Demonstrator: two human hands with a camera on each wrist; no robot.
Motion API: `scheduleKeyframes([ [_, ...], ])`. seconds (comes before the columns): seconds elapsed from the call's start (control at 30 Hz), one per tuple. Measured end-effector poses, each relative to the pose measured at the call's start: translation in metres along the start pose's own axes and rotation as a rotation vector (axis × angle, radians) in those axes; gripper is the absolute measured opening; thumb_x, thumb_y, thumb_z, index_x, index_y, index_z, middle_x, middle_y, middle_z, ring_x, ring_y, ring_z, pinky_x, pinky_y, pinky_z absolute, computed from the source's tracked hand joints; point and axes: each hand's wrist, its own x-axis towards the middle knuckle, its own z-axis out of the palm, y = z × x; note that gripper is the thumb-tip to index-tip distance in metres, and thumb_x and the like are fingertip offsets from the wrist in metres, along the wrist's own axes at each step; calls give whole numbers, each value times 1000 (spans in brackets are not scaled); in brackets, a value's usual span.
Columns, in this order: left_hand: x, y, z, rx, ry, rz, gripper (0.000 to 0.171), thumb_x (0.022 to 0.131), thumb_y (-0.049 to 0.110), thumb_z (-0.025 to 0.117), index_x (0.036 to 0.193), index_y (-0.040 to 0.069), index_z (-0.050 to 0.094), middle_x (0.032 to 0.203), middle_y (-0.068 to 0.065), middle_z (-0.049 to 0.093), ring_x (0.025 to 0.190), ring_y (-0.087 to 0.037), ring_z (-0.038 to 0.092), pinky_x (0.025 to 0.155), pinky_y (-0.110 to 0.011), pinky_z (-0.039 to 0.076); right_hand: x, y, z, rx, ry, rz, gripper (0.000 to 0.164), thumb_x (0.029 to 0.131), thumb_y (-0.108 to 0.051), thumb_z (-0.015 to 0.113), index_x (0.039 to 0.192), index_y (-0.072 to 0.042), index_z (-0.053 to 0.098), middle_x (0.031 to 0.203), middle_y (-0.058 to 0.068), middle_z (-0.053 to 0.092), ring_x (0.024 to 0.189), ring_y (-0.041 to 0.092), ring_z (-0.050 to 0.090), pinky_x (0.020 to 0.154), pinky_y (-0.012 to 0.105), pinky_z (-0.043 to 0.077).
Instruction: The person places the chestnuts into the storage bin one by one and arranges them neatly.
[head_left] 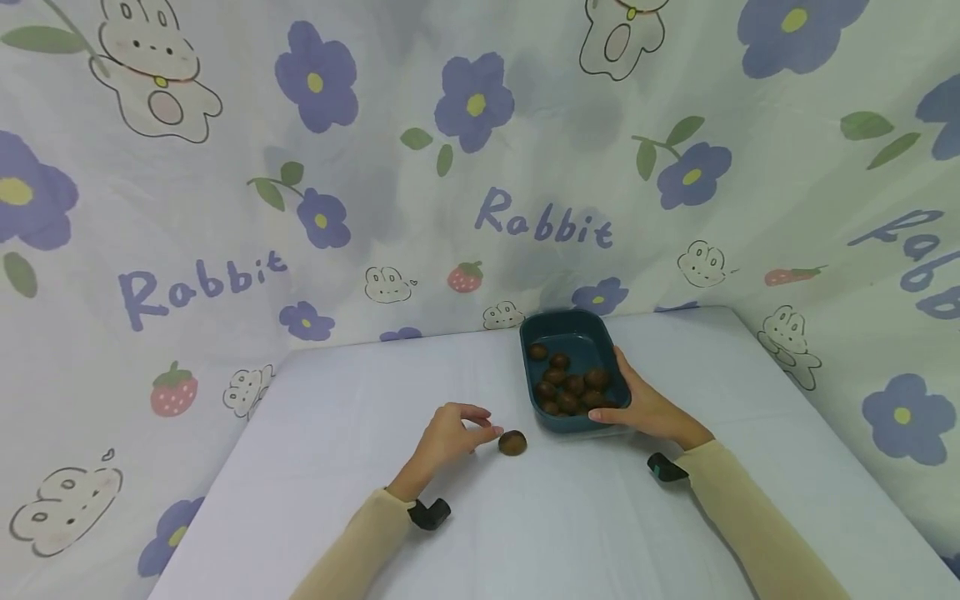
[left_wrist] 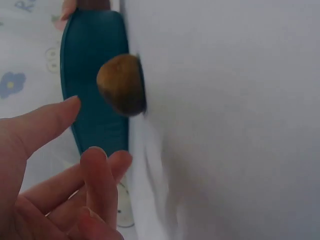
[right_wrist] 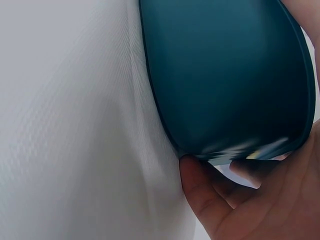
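Note:
A teal rectangular container [head_left: 567, 423] stands on the table toward the back, with several brown chestnuts [head_left: 574, 385] gathered mostly in its near half. My right hand [head_left: 639, 407] grips the container at its right near corner, thumb over the near side; in the right wrist view its fingers [right_wrist: 200, 187] press against the teal wall. One chestnut [head_left: 512, 443] lies on the white cloth just left of the container's near end. Beside that nut is my left hand [head_left: 446, 437], fingers apart and loosely bent, fingertips close to it; the left wrist view shows a gap between fingers and chestnut [left_wrist: 121, 85].
White cloth covers the table [head_left: 337, 417]. A curtain [head_left: 420, 208] printed with flowers and rabbits rises right behind the container and at both sides. Dark wrist cameras [head_left: 430, 514] sit on both wrists.

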Motion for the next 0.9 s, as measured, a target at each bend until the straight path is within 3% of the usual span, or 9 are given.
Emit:
scheduleKeyframes([
  [0.23,-6,7,11,53,-32,19,45,80,38,88,114,10,79,104,-2,80,101,-22,72,82,-36,57,0,2,0,-8,7,16,130,86,-49,81,164,-27,-20,175,10,-12,161,47,0,120,77,14],
  [0.43,-9,10,18,106,-16,44,44,77,37,91,111,11,80,102,0,80,122,-29,67,101,-50,54,0,3,0,-11,14,-2,130,85,-47,82,164,-25,-19,176,11,-10,160,48,1,119,77,14],
  [0.73,-9,15,21,195,-14,96,36,79,33,90,107,12,81,104,1,80,121,-27,68,103,-51,53,0,2,2,-2,20,-11,129,85,-47,82,165,-25,-17,176,12,-8,160,48,3,119,77,15],
  [0.9,-8,16,22,220,-25,107,36,80,30,90,109,11,80,108,-1,79,90,-14,66,78,-34,56,1,0,3,-7,19,-9,130,86,-49,81,164,-24,-18,176,11,-10,161,47,1,120,76,15],
])
